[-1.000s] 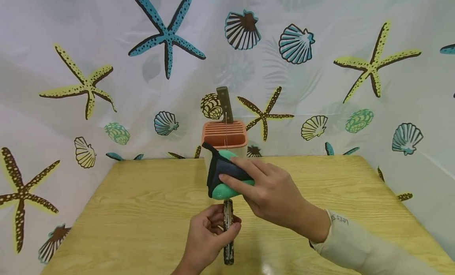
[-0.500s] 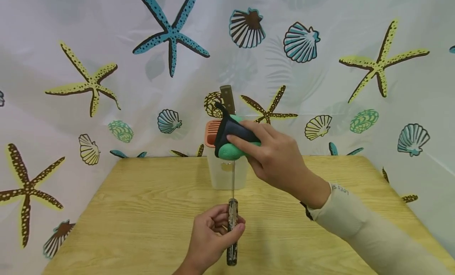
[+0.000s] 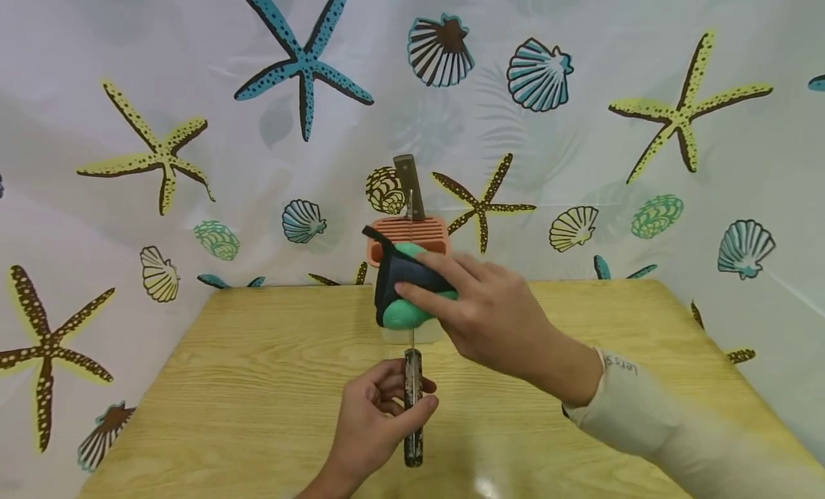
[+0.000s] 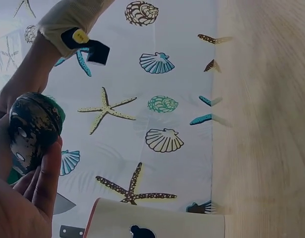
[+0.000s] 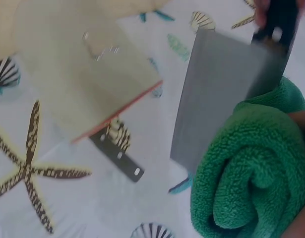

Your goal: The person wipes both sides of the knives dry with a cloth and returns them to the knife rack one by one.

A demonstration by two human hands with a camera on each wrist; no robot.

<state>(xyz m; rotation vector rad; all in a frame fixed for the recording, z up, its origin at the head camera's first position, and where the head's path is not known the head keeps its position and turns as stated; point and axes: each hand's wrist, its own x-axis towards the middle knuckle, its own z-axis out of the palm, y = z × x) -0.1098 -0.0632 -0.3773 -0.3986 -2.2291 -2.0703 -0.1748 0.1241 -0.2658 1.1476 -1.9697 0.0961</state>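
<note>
In the head view my left hand (image 3: 374, 409) grips the worn, mottled handle (image 3: 413, 442) of a cleaver, edge-on to the camera with its tip pointing away. Its broad grey blade (image 5: 216, 84) shows in the right wrist view. My right hand (image 3: 493, 313) holds a rolled green towel (image 3: 406, 314) with a dark blue band and loop, wrapped over the blade partway along. In the right wrist view, the fluffy towel (image 5: 251, 168) covers one side of the blade. The left wrist view shows the handle (image 4: 35, 129) in my left fingers; most of the blade is hidden there.
Behind the towel stands a pale knife holder (image 5: 83, 59) with a slotted orange top (image 3: 419, 227). A second knife (image 3: 409, 184) sits in it, handle up. Below is a wood-grain table (image 3: 258, 384), with a sea-patterned sheet (image 3: 361, 148) around its back and sides.
The towel slid along the blade away from the handle, uncovering the lower blade, then came partway back toward the handle. My left hand keeps its grip on the cleaver.
</note>
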